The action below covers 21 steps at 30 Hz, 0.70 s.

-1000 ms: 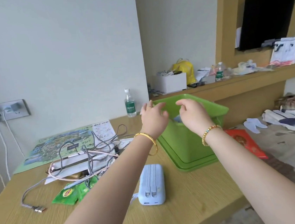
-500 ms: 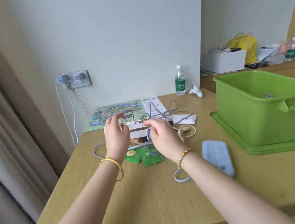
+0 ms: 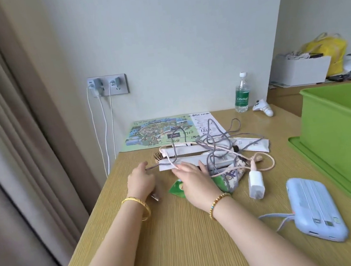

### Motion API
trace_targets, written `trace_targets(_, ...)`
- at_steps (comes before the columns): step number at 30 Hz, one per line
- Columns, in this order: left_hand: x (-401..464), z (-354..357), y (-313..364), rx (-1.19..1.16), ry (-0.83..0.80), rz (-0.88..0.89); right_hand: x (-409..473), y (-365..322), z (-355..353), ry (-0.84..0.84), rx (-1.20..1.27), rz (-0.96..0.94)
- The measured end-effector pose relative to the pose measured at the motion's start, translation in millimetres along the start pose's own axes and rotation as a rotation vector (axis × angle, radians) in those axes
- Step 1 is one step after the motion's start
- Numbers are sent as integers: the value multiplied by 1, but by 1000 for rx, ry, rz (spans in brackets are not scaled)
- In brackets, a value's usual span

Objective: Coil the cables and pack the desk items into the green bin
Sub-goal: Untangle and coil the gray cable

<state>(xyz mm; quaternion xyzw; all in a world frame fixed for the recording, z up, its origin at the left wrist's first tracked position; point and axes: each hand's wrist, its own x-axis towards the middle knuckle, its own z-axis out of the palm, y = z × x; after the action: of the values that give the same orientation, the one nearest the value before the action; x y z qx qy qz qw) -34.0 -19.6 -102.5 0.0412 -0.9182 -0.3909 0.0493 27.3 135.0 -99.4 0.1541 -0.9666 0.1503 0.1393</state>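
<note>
A tangle of grey cable (image 3: pixel 215 141) and a pink cable (image 3: pixel 268 166) with a white charger plug (image 3: pixel 255 181) lies on the wooden desk over white paper sleeves (image 3: pixel 195 159) and green packets (image 3: pixel 175 188). My left hand (image 3: pixel 140 180) is at the pile's left end, fingers curled round the grey cable near its metal plug (image 3: pixel 155 197). My right hand (image 3: pixel 193 179) lies flat on the pile with straight fingers. The green bin (image 3: pixel 341 135) stands at the right on its lid (image 3: pixel 304 162). A pale blue power bank (image 3: pixel 316 206) lies in front of it.
A printed map (image 3: pixel 159 132), a water bottle (image 3: pixel 241 97) and a small white object (image 3: pixel 263 106) sit near the wall. A wall socket (image 3: pixel 108 85) holds chargers with white leads hanging down. A curtain (image 3: pixel 8 152) hangs past the desk's left edge.
Both hands left the green bin and came across to the cable pile. They have dropped onto it; my left hand now grips the grey cable's end.
</note>
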Motion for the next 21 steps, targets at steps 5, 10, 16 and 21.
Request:
trace_targets(5,9,0,-4,203,42,39,1,22,0,-33,-66,92)
trace_targets(10,5,-13,-3,-13,-163,205,3,33,-4,57,-118,223)
trace_targets(16,-15,-35,18,-948,-138,208,4,39,-15,210,10,410)
trace_targets(21,-27,-46,36,-1416,-159,267,7,36,-27,429,373,413)
